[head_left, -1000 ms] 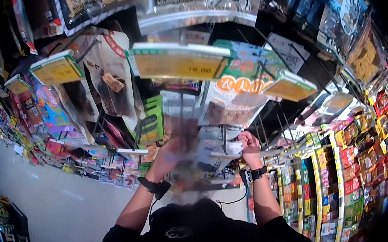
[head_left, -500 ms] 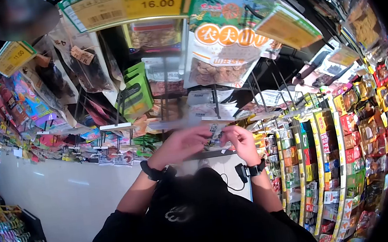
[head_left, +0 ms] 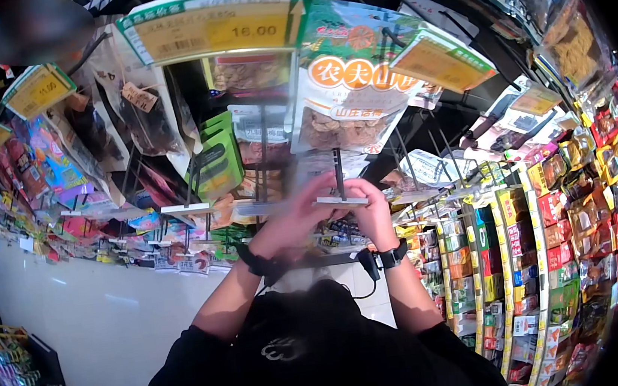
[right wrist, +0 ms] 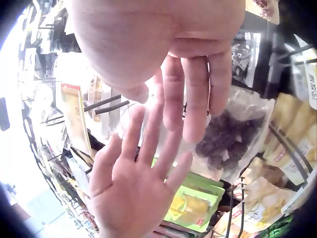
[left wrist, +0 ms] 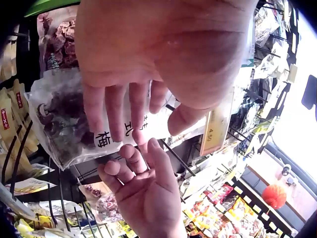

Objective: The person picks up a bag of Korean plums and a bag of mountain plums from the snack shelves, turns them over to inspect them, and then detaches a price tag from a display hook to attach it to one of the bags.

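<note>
Beneath a large snack bag (head_left: 349, 106), my left hand (head_left: 290, 225) and right hand (head_left: 373, 212) are close together at a hanging rack. The left wrist view has my left hand (left wrist: 158, 54) with its fingers extended over a clear and white bag of dark pieces (left wrist: 64, 121); whether they touch it is unclear. My right hand (left wrist: 151, 193) is just below, palm up, its fingers loosely bent. In the right wrist view, long relaxed fingers of my right hand (right wrist: 163, 54) hang beside that bag (right wrist: 230, 136), and my left hand (right wrist: 133, 193) has spread fingers. Neither hand visibly holds anything.
Metal hooks and price tags (head_left: 220, 29) stick out above and around the hands. Green packets (head_left: 216, 157) hang to the left, and shelves of small packets (head_left: 555, 242) stand at the right. Pale floor (head_left: 88, 314) shows at lower left.
Both hands have come together and now sit slightly higher at the rack. The right hand has moved left from its earlier place, and the view has shifted down over the shelves.
</note>
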`<state>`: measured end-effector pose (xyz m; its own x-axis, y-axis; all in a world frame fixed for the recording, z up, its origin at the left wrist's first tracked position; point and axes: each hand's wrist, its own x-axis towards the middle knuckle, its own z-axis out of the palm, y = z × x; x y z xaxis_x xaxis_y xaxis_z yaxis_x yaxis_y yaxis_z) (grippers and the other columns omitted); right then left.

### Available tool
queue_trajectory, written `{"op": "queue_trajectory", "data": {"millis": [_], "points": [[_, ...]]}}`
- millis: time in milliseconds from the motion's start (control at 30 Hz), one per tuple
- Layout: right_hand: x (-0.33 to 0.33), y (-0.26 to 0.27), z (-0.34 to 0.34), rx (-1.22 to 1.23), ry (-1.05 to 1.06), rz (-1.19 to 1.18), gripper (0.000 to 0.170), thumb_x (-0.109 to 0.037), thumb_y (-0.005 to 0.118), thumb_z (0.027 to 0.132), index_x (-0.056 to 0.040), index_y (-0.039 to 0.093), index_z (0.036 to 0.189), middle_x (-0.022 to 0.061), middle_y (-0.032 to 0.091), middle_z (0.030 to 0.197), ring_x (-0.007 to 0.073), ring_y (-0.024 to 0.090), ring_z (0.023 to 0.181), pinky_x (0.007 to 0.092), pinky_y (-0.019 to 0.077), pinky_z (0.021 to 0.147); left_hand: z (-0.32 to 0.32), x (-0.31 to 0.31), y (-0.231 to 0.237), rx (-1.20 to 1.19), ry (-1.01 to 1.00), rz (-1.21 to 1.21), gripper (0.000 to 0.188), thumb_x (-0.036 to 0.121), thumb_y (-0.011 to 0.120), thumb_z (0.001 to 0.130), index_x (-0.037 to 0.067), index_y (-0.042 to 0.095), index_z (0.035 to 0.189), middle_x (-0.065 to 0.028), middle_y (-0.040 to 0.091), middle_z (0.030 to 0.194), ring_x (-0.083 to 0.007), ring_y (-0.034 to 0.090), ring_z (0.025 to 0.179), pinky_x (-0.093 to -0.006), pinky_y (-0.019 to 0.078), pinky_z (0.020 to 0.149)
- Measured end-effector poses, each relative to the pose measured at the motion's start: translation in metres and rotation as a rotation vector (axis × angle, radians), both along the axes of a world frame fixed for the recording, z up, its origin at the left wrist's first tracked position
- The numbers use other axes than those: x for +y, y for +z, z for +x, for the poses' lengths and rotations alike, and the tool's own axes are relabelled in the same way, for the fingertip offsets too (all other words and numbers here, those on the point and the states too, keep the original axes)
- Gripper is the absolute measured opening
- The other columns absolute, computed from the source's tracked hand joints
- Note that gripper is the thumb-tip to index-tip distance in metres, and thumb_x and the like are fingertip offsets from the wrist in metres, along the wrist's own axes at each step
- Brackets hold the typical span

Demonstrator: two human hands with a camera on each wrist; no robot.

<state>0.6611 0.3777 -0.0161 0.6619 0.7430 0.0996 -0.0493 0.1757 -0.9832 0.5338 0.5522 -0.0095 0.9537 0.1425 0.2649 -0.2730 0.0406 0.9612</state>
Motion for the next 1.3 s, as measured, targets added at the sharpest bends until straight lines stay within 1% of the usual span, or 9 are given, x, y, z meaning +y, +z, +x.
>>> {"op": "queue_trajectory", "data": {"millis": [267, 433, 600, 700, 767, 867, 1000, 1067, 1300], "points": [[0.020, -0.007, 0.019, -0.077, -0.056, 0.023, 0.022, -0.002, 0.058, 0.103, -0.0032, 0.060, 0.124, 0.0030, 0.073, 0.104, 0.0060, 0.067, 0.091, 0.0209, 0.0525, 0.075, 0.026, 0.009, -0.006, -0.055, -0.006, 0.017, 0.072, -0.003, 0.060, 0.099, 0.012, 0.030, 0.163, -0.0107, 0.050, 0.146, -0.0165, 0.061, 0.120, -0.0340, 0.0517, 0.104], [0.034, -0.018, 0.035, -0.128, -0.118, 0.026, 0.029, -0.002, 0.060, 0.102, -0.0009, 0.058, 0.131, -0.0071, 0.058, 0.087, -0.0008, 0.049, 0.074, 0.0165, 0.0391, 0.066, 0.049, 0.017, -0.017, -0.103, 0.042, 0.015, 0.056, 0.004, 0.062, 0.102, 0.008, 0.041, 0.154, -0.0076, 0.067, 0.109, -0.0132, 0.067, 0.096, -0.0307, 0.0559, 0.087], [0.043, -0.025, 0.046, -0.063, -0.162, 0.062, 0.003, -0.001, 0.060, 0.102, 0.0021, 0.059, 0.103, -0.0032, 0.061, 0.080, 0.0026, 0.055, 0.068, 0.0202, 0.0417, 0.058, 0.061, 0.024, -0.009, 0.054, 0.052, -0.065, 0.036, 0.009, 0.062, 0.104, -0.001, 0.053, 0.137, -0.0039, 0.069, 0.095, -0.0113, 0.066, 0.089, -0.0290, 0.0549, 0.081], [0.044, -0.038, 0.062, -0.145, -0.190, -0.069, 0.017, -0.008, 0.061, 0.102, 0.0003, 0.067, 0.088, -0.0078, 0.059, 0.071, -0.0001, 0.049, 0.061, 0.0200, 0.0367, 0.053, 0.075, 0.029, -0.027, 0.086, -0.011, -0.187, 0.018, 0.016, 0.062, 0.105, 0.000, 0.068, 0.103, -0.0015, 0.069, 0.091, -0.0074, 0.063, 0.087, -0.0255, 0.0513, 0.079], [0.043, -0.042, 0.072, -0.211, -0.197, -0.191, 0.024, -0.014, 0.061, 0.102, 0.0011, 0.072, 0.087, -0.0082, 0.059, 0.066, -0.0004, 0.049, 0.058, 0.0210, 0.0351, 0.051, 0.073, 0.036, -0.025, 0.129, -0.009, -0.105, 0.025, 0.023, 0.065, 0.104, 0.000, 0.068, 0.111, -0.0014, 0.071, 0.096, -0.0075, 0.063, 0.092, -0.0277, 0.0522, 0.084], [0.048, -0.038, 0.070, -0.171, -0.231, -0.155, 0.024, -0.017, 0.063, 0.101, 0.0025, 0.073, 0.092, -0.0014, 0.066, 0.067, 0.0053, 0.059, 0.058, 0.0239, 0.0440, 0.052, 0.073, 0.040, 0.002, 0.302, 0.023, -0.007, 0.028, 0.026, 0.067, 0.103, 0.000, 0.070, 0.115, -0.0006, 0.074, 0.100, -0.0081, 0.065, 0.096, -0.0302, 0.0533, 0.086], [0.040, -0.028, 0.072, -0.200, -0.198, -0.355, 0.025, -0.019, 0.062, 0.102, 0.0041, 0.073, 0.100, 0.0047, 0.073, 0.074, 0.0096, 0.065, 0.065, 0.0260, 0.0502, 0.059, 0.086, 0.043, -0.020, 0.019, 0.040, -0.089, 0.015, 0.012, 0.065, 0.097, 0.000, 0.070, 0.105, -0.0038, 0.075, 0.096, -0.0114, 0.067, 0.087, -0.0302, 0.0532, 0.079], [0.041, -0.025, 0.069, -0.228, -0.199, -0.310, 0.029, -0.022, 0.062, 0.102, 0.0048, 0.073, 0.104, 0.0086, 0.076, 0.080, 0.0120, 0.069, 0.069, 0.0282, 0.0525, 0.062, 0.087, 0.045, -0.017, -0.076, -0.005, -0.028, 0.019, 0.005, 0.059, 0.100, 0.001, 0.059, 0.119, 0.0001, 0.062, 0.084, -0.0094, 0.058, 0.075, -0.0288, 0.0489, 0.068], [0.041, -0.006, 0.054, -0.200, -0.201, -0.381, 0.016, -0.011, 0.062, 0.101, 0.0031, 0.070, 0.102, 0.0079, 0.073, 0.082, 0.0151, 0.070, 0.077, 0.0280, 0.0545, 0.070, 0.090, 0.043, -0.030, 0.022, 0.102, 0.066, 0.016, 0.012, 0.064, 0.095, -0.003, 0.066, 0.102, -0.0082, 0.072, 0.091, -0.0144, 0.065, 0.082, -0.0320, 0.0525, 0.075]]}}
